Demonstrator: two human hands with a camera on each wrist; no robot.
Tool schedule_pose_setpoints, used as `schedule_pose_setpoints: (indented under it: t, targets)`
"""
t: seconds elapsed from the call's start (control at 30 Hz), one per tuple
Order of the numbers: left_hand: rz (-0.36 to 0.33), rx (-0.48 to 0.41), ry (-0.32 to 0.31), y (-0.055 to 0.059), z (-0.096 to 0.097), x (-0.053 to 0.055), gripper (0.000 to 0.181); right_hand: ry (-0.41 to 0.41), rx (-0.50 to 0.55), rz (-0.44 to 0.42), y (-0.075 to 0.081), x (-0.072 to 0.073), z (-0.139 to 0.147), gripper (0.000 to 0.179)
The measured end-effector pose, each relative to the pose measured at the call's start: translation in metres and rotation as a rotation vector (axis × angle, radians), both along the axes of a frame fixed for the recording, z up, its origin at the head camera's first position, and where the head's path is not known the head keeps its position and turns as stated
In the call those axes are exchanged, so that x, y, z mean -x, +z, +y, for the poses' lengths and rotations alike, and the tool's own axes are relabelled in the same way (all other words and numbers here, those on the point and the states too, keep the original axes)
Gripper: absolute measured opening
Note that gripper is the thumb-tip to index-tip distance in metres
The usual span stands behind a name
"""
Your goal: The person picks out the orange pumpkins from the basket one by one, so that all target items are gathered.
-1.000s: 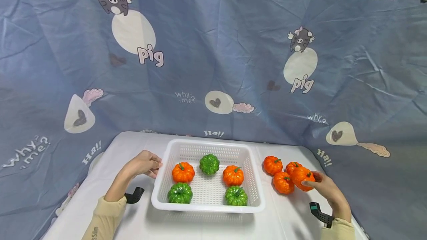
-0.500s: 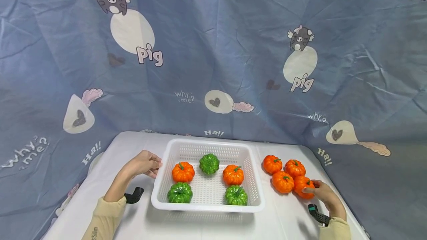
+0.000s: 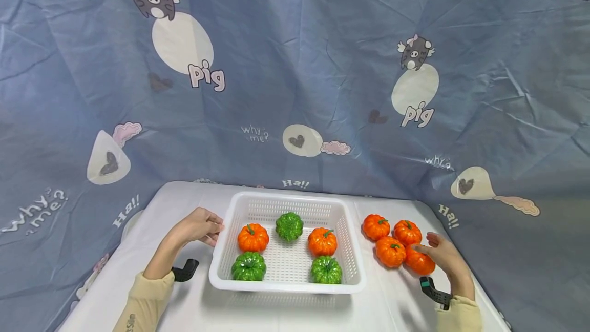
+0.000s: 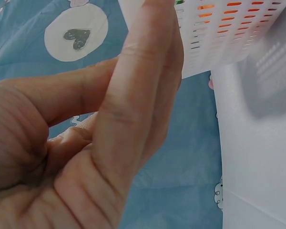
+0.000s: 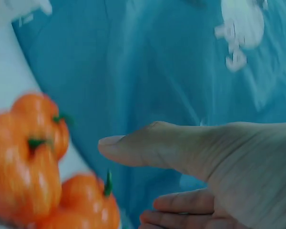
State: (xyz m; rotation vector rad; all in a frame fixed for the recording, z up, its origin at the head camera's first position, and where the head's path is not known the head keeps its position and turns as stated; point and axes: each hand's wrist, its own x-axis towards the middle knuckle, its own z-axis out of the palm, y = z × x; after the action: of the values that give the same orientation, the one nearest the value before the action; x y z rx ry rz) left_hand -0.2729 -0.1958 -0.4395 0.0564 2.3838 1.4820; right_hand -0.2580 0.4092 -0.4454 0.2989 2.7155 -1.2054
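Observation:
A white plastic basket (image 3: 288, 288) holds two small orange pumpkins, left (image 3: 253, 238) and right (image 3: 322, 243), and several green pumpkins (image 3: 289, 227). At its left rim, the fingertips of my left hand (image 3: 197, 226) touch the outer side; the left wrist view shows the fingers (image 4: 133, 95) extended near the slotted wall (image 4: 229, 28). Right of the basket, several orange pumpkins (image 3: 390, 252) sit in a cluster on the table. My right hand (image 3: 448, 257) is spread above the nearest-right pumpkin (image 3: 418, 260), partly covering it. In the right wrist view its thumb (image 5: 148, 145) is straight, apart from the pumpkins (image 5: 24, 167).
A white cloth (image 3: 272, 316) covers the table. Behind and at both sides hangs a blue printed curtain (image 3: 295, 91). Each wrist wears a black camera mount, left (image 3: 186, 270) and right (image 3: 435, 293).
My right hand set an orange pumpkin down at the near right of the cluster, then let go and rose slightly off it. My left hand and the basket stayed in place.

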Motion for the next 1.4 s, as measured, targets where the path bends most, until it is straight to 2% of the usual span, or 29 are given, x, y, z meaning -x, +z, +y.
schedule_pose_setpoints:
  t: [0.2,0.4,0.67,0.8,1.0,1.13,1.23,1.4]
  targets:
    - [-0.005,0.011,0.008,0.000,0.000,-0.001,0.033,0.113,0.015,0.123,0.016,0.001,-0.043,0.081]
    - [0.002,0.009,0.000,0.002,0.001,-0.001,0.034,0.248,0.033,0.188,0.024,0.003,-0.082,0.076]
    - [0.007,0.016,0.002,0.003,0.001,0.000,0.031,0.357,0.048,0.179,0.023,0.012,-0.129,0.072]
    - [0.008,0.013,0.000,0.003,0.001,0.000,0.031,0.417,-0.027,0.188,0.024,0.018,-0.151,0.069]
    - [0.007,0.003,-0.016,0.004,0.000,0.000,0.033,0.433,-0.134,0.170,0.028,0.024,-0.178,0.066]
    - [0.009,0.008,-0.007,0.004,0.000,0.000,0.033,0.478,-0.194,0.166,0.029,0.029,-0.193,0.064]
    - [0.008,0.011,0.008,0.003,0.000,0.001,0.032,0.516,-0.230,0.155,0.024,0.033,-0.202,0.064]
    - [0.008,0.008,0.006,0.001,0.000,0.001,0.031,0.562,-0.240,0.075,0.011,0.041,-0.212,0.065]
